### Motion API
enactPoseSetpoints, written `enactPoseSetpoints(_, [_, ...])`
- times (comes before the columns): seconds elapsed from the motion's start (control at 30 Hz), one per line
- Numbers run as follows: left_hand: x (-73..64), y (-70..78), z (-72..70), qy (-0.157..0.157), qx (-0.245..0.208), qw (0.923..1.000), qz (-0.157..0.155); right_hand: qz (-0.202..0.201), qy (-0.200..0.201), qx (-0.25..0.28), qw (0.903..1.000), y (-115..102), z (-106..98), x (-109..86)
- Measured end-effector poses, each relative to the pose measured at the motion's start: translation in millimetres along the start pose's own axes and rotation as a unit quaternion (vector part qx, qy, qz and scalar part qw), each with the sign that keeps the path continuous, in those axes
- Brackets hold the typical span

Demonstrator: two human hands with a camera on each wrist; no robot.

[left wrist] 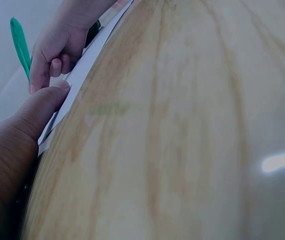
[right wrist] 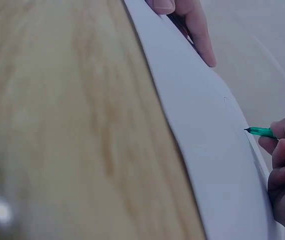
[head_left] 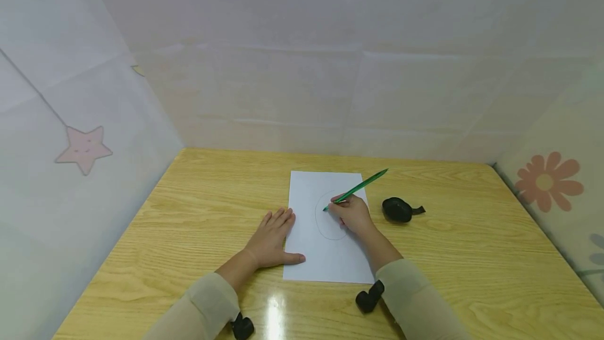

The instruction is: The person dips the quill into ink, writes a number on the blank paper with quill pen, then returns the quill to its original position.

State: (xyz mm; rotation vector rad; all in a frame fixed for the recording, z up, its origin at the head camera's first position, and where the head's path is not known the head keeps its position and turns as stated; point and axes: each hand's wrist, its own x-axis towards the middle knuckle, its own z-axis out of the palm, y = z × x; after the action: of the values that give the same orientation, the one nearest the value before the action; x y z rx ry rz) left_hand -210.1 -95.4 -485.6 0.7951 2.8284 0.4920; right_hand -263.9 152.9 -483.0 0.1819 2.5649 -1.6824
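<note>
A white sheet of paper lies on the wooden table, with a thin oval outline drawn on it. My right hand pinches a slim green pen between thumb and fingers, its other fingers curled under. The pen's dark tip is at the paper, inside the oval near its left side; whether it touches cannot be made out. Spread flat, my left hand rests at the sheet's left edge, its thumb on the paper. In the left wrist view that thumb lies close to the right hand.
To the right of the paper sits a rounded black object with a short strap. Black wrist devices hang at both cuffs. Pale cloth surrounds the wooden table at the back and both sides.
</note>
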Motion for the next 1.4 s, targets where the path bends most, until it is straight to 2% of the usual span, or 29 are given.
enactPoseSetpoints(0.27, [0.5, 0.8, 0.0, 0.004, 0.002, 1.0, 0.003, -0.002, 0.0, -0.014, 0.9999, -2, 3, -1.7])
enactPoseSetpoints(1.4, [0.5, 0.6, 0.2, 0.003, 0.0, 1.0, 0.005, -0.011, -0.022, -0.012, 0.9996, -5, 10, -9.7])
